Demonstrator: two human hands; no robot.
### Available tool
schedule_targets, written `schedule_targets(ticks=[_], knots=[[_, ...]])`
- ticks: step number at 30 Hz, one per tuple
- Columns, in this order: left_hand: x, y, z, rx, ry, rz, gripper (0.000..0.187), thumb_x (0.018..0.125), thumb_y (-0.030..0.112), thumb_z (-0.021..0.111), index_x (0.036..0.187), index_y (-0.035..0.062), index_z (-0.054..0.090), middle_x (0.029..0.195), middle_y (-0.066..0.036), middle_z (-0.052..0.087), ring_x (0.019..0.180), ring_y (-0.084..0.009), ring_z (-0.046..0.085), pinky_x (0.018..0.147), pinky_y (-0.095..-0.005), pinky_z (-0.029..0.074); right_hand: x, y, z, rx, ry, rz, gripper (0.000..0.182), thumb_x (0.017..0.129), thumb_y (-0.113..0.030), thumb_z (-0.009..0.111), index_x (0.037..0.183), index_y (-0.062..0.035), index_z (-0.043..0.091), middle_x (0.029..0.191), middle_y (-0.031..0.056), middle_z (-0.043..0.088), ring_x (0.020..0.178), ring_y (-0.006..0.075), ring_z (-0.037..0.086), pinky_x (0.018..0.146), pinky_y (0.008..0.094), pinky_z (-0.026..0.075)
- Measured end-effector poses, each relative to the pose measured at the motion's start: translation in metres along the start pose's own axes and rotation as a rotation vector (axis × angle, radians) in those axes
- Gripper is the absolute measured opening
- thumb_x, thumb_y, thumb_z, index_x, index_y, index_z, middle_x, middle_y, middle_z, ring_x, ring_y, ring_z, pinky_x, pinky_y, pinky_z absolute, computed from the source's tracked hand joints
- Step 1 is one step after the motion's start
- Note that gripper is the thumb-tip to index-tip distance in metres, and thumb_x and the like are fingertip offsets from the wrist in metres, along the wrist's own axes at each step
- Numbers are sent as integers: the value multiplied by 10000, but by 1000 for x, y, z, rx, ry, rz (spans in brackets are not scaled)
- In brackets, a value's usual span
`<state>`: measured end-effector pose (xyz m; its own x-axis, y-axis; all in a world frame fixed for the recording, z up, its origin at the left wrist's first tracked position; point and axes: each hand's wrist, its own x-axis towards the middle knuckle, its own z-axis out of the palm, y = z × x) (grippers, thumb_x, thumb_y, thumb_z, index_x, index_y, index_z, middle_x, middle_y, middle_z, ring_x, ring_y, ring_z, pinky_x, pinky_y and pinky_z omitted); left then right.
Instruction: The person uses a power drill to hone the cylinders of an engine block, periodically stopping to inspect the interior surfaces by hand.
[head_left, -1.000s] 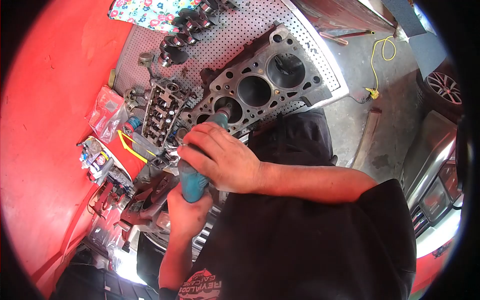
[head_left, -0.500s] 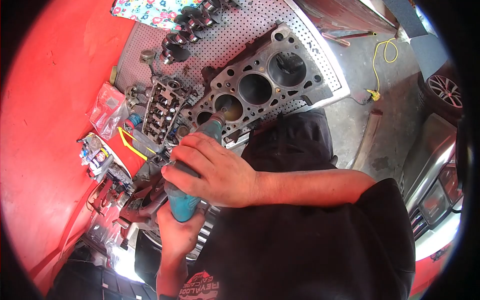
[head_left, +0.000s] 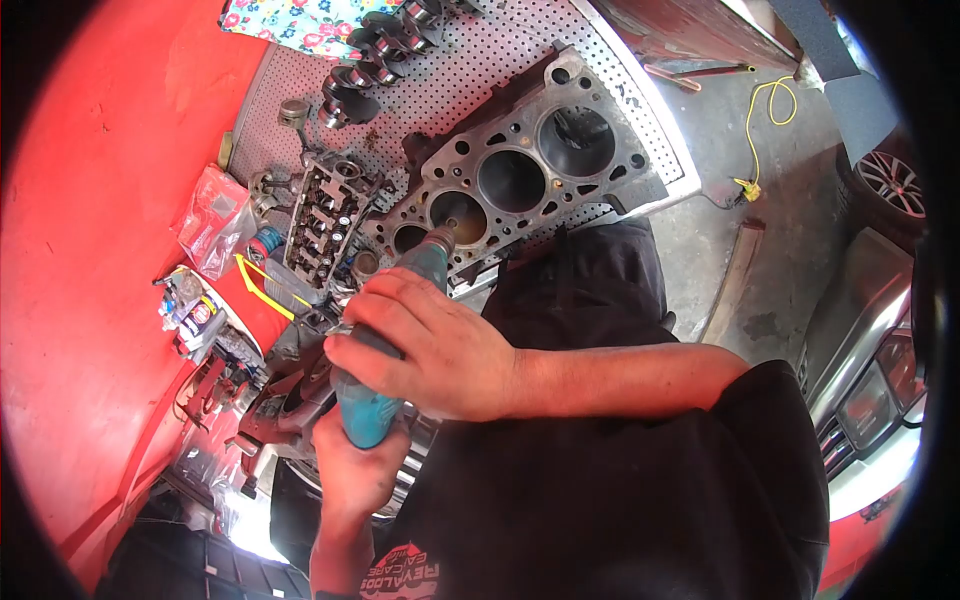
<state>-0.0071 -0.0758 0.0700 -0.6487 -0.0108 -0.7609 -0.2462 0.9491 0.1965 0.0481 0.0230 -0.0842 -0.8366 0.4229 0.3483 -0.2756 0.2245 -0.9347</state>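
Note:
A teal power drill (head_left: 368,412) slants up toward an engine block (head_left: 520,135), which lies with its cylinder bores facing me. My right hand (head_left: 425,345) is wrapped over the drill's body from above, fingers closed. Below it, my left hand (head_left: 360,465) is closed around the drill's rear end, where the grip is partly hidden. The drill's chuck (head_left: 440,238) points into one cylinder bore (head_left: 462,215), and a short shaft runs from it into the opening. Whatever is fixed to the shaft's far end is hidden inside the bore.
A cylinder head (head_left: 325,220) stands left of the block, with pistons (head_left: 293,112) near it. A crankshaft (head_left: 375,60) lies behind on the perforated bench top (head_left: 290,80). A yellow cord (head_left: 750,130) trails over the floor at right, near a parked car (head_left: 870,400).
The drill and both hands have shifted very slightly downward in view. The chuck still points into the same bore, and my grip is the same.

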Motion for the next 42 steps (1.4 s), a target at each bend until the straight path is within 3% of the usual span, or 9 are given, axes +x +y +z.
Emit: schedule_targets(ticks=[9, 12, 21, 24, 30, 33, 39, 42], knots=[[34, -3, 23, -16, -74, -17, 124, 838, 48, 690, 934, -29, 672, 739, -17, 638, 684, -81, 572, 634, -301, 482, -13, 29, -5, -21, -34, 78, 523, 807, -150, 660, 1322, -98, 586, 1220, 153, 575, 1193, 373, 583, 1118, 521, 459], [44, -3, 30, 26, -64, -29, 141, 818, 63, 688, 921, -32, 664, 716, -34, 631, 671, -91, 569, 635, -314, 487, -16, 39, -5, -17, -38, 66, 677, 693, -79, 750, 1338, -28, 550, 1270, 185, 568, 1187, 409, 589, 1074, 539, 484], [72, -21, 47, 53, -60, 13, 203, 741, 86, 678, 879, -57, 636, 676, -103, 618, 646, -135, 572, 645, -361, 503, -23, 57, -5, -36, -77, 140, 736, 624, 3, 782, 1319, -6, 538, 1301, 198, 559, 1243, 419, 565, 1119, 549, 445], [78, -19, 50, 42, -74, 25, 206, 742, 91, 682, 877, -59, 636, 670, -108, 620, 639, -142, 582, 644, -364, 507, -26, 62, -3, -58, -94, 168, 624, 742, -94, 712, 1339, -15, 548, 1286, 187, 555, 1252, 405, 554, 1164, 539, 411], [91, -19, 57, 79, -88, 45, 191, 749, 96, 679, 865, -52, 648, 667, -125, 636, 629, -171, 612, 647, -369, 513, -29, 71, -5, -70, -111, 208, 639, 733, -62, 705, 1344, 5, 532, 1314, 196, 540, 1278, 411, 544, 1169, 539, 405], [97, -17, 62, 80, -87, 66, 200, 751, 96, 676, 884, -53, 668, 671, -133, 647, 633, -178, 624, 652, -374, 517, -31, 77, -4, -98, -103, 208, 778, 599, 28, 769, 1334, 13, 515, 1338, 210, 533, 1286, 448, 535, 1141, 540, 428], [102, -11, 63, 119, -82, 87, 237, 753, 95, 673, 934, -55, 699, 680, -134, 664, 641, -185, 640, 664, -382, 526, -31, 83, -4, -96, -58, 206, 812, 594, 52, 755, 1360, 2, 489, 1364, 218, 527, 1306, 457, 521, 1145, 530, 426], [105, -7, 66, 128, -79, 74, 236, 753, 99, 673, 931, -54, 700, 684, -128, 669, 638, -191, 641, 659, -384, 524, -30, 81, -8, -115, -77, 231, 722, 688, -24, 742, 1365, 11, 491, 1340, 213, 533, 1298, 442, 524, 1172, 544, 396]])
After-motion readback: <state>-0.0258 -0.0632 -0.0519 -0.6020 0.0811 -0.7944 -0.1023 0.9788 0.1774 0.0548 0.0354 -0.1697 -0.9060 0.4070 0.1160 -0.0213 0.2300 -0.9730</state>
